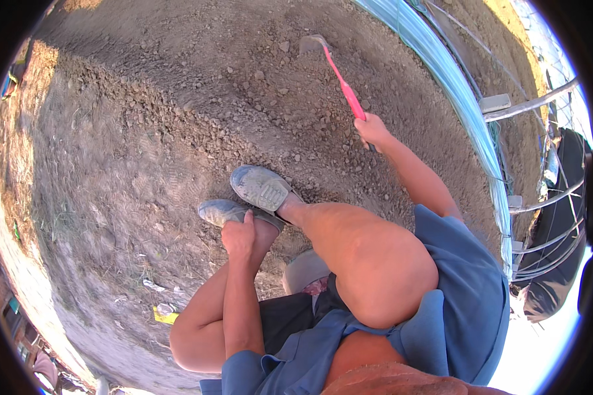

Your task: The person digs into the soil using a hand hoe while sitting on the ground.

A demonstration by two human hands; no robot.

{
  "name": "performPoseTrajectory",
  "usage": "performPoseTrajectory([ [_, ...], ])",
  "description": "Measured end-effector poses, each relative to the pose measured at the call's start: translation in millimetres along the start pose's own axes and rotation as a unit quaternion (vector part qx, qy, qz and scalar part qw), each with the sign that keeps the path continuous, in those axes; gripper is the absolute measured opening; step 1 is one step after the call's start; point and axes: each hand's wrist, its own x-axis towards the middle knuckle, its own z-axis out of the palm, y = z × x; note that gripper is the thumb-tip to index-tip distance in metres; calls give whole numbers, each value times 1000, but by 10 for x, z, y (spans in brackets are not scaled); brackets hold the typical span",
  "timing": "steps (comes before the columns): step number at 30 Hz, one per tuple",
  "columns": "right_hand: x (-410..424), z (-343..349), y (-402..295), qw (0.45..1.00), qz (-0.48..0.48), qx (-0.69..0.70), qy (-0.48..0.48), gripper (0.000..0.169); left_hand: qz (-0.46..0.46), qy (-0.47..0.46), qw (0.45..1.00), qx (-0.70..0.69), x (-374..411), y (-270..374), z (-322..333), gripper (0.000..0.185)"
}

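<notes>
My right hand point(374, 132) is closed around the lower grip of a short hand hoe point(352, 98), stretched out in front of me. The hoe has a red-pink handle with a dark butt end, and its soil-coated metal blade point(311, 44) rests at or just above the loose, cloddy soil point(257, 94). Down by my left foot, my left hand point(238, 238) grips the side of the dusty left shoe point(220, 211), thumb over its opening; its other fingers are mostly hidden. The right shoe point(262, 187), grey and caked with dirt, stands close beside it.
A long bundle of bluish plastic film point(449, 74) curves along my right side. Beyond it are metal hoop tubes point(533, 107), strings and black sheeting point(563, 163). A low soil ridge point(178, 111) crosses ahead. A yellow wrapper point(164, 316) lies to my left; a rounded grey object point(304, 269) is beneath me.
</notes>
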Motion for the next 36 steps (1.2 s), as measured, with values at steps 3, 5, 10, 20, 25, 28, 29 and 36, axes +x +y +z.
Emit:
performPoseTrajectory([
  [3, -608, -518, 582, 996, 56, -50, 55, 13, -1, -1, 1000, -2, 20, -52, 23, 75],
  [5, -1018, -800, 937, 991, 107, -36, 74, 13, 3, -6, 1000, -7, 42, -68, 37, 74],
  [10, -1443, -736, 1173, 973, 179, 61, 130, 13, 9, 4, 1000, -10, 32, -55, 53, 73],
  [20, -108, 271, -845, 996, -19, 65, -61, 32, 38, 3, 999, -5, -1, -53, 28, 73],
  [25, -331, 106, -1013, 992, -94, -75, -38, 63, 46, 17, 999, -1, -20, -105, 6, 77],
  [28, -846, -424, -352, 985, -75, -157, -8, 66, 66, 29, 997, 12, 39, -199, 76, 79],
  [29, -1043, -668, 8, 982, -80, -172, 8, 66, 71, 29, 997, 20, 41, -219, 105, 80],
  [36, -2611, -2031, 2131, 984, 131, -105, 67, 64, 174, 44, 974, 140, 437, -685, 462, 73],
])
